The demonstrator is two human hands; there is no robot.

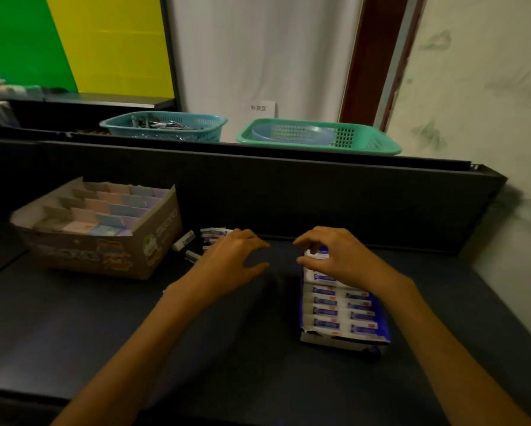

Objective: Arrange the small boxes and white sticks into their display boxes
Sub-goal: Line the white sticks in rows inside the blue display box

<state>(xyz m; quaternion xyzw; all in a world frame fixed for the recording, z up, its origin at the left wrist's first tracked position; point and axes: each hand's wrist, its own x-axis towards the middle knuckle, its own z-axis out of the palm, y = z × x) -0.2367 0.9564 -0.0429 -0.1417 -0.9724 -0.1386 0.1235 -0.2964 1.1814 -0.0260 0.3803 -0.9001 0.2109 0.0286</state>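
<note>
Blue display box (377,330) mostly filled with white sticks. Right hand (334,256) pinches one stick at its far end; left hand (233,253) spread, empty. Loose sticks (196,241) remain beside compartmented cardboard box (153,241).

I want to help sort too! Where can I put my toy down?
The dark tabletop is bare near the front edge, between the brown display box and blue display box. Crowded: loose white sticks beside the brown box, under the left hand.
</note>
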